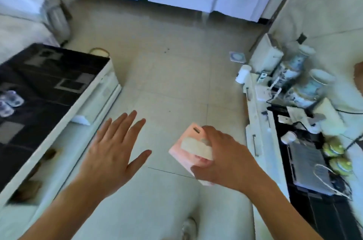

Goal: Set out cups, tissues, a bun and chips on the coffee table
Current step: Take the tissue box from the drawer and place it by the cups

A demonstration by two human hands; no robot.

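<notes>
Midway, a pink tissue pack is being carried over the tiled floor, between the cluttered side unit and the coffee table.

The pack is being gripped by the right hand, fingers curled round its near end; a soft, blocky, film-wrapped shape with a pale label is being shown, blurred by motion. Nothing is being held by the left hand, which is being kept flat with fingers spread. Clear glass cups are already being kept on the table's glossy dark top, near its left edge, so that step is judged done. The tissues are judged still to be set down, and no bun or chips are being shown anywhere on the table.
</notes>
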